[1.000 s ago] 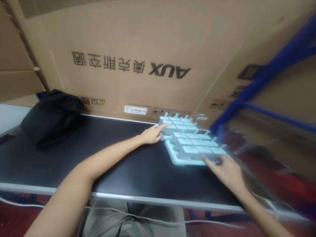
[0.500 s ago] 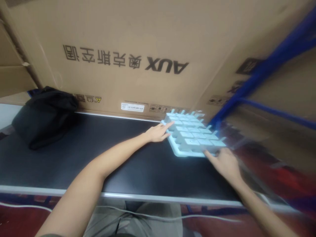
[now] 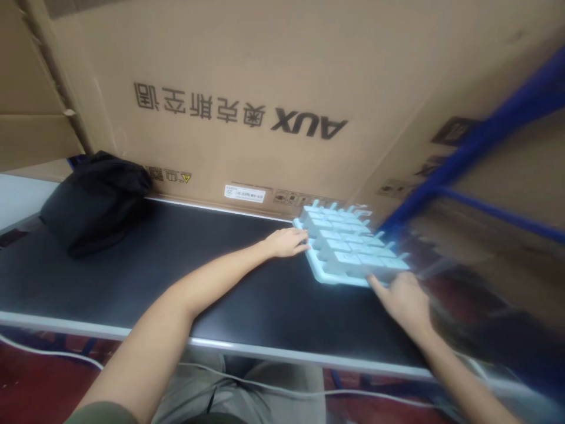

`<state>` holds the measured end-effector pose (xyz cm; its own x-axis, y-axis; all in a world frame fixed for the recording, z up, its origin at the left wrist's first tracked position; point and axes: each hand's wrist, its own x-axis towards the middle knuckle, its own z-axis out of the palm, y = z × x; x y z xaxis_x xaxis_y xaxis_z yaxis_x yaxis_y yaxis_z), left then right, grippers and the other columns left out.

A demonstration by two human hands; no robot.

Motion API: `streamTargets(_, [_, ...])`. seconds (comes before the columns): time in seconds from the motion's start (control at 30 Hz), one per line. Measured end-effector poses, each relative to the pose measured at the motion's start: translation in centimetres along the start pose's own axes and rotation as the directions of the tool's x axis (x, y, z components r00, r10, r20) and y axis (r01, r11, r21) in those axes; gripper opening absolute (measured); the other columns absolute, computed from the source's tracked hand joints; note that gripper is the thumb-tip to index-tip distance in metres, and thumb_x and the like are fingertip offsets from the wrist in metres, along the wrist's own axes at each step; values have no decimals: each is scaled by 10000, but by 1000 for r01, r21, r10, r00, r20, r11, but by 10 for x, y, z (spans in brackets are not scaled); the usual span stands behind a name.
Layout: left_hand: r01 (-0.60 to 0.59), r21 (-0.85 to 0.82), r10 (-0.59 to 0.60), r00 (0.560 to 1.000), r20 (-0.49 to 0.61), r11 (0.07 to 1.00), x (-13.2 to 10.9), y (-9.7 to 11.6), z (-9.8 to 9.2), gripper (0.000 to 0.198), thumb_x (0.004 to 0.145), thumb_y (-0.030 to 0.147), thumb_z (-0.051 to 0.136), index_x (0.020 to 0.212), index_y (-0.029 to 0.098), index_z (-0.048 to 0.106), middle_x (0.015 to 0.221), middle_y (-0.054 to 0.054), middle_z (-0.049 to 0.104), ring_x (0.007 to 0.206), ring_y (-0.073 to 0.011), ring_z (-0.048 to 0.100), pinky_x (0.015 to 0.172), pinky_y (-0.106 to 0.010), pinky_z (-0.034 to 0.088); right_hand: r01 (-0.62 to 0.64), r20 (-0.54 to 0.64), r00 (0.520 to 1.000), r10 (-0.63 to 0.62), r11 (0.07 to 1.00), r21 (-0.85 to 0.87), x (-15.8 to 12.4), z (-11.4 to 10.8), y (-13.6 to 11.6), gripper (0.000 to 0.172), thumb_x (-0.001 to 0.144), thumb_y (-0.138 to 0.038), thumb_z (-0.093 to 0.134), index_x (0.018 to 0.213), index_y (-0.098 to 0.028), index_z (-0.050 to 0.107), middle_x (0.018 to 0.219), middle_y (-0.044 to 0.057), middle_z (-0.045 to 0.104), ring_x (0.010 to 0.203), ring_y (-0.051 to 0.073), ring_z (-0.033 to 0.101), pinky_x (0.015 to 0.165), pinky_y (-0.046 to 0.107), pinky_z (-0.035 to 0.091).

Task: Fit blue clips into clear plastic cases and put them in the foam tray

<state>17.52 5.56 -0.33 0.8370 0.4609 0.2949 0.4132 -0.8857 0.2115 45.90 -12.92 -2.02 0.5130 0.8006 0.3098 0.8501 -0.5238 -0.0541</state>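
"Mould [image 3: 346, 259], pale blue, right of centre, just in front of the carton. What is each hand doing with it?"

"The left hand [image 3: 286, 242] is at the mould's left rim, fingers bent and close together, their tips touching the edge. I cannot tell whether they pinch it or only rest there."

"And the other?"

"The right hand [image 3: 408, 300] is closed on the near right corner, thumb along the near side, the other fingers folded at the right end. It is blurred, and the fingertips are partly hidden."

"How does the mould look?"

"Rows of raised blocks above a wide rim, with stick-like tabs [image 3: 316, 204] poking out along the far and right sides. It is over the right part of the dark surface [image 3: 256, 312]; whether its whole underside touches down, I cannot tell."

"What lies around it?"

"A big brown carton [image 3: 220, 53] behind, its lettering [image 3: 311, 122] upside down, with a white label [image 3: 245, 194] low on its face. A black cloth bundle [image 3: 97, 203] sits at the left end of the surface, well apart from both hands. A blue metal frame [image 3: 481, 141] slants up on the right."

"Anything lower down?"

"A white cable [image 3: 53, 353] runs below the front edge, across the person's light trousers [image 3: 304, 377]. A green sleeve [image 3: 103, 413] shows at the left upper arm."
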Motion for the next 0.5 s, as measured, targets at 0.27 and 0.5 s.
streamTargets(0.27, [20, -19, -20, 1000, 2, 1000, -3, 3, -2, 344, 1080, 447, 379, 1257, 247, 596, 1544, -80, 556, 1385, -264, 576, 1109, -445, 530, 15, -82, 997, 0, 984, 177, 1, 0, 0, 535, 834, -682, 459, 941, -175, 594, 925, 220, 684, 885, 384, 697, 781, 484, 545])
streamTargets(0.5, [92, -48, -92, 996, 0, 995, -7, 9, -10, 305, 1036, 295, 377, 1294, 250, 534, 1397, -111, 649, 1210, -274, 675, 974, -405, 568, -71, -206, 966, 155, 928, 366, -8, -21, -2, 568, 823, -741, 439, 980, -212, 573, 790, 217, 677, 818, 441, 702, 732, 528, 545])
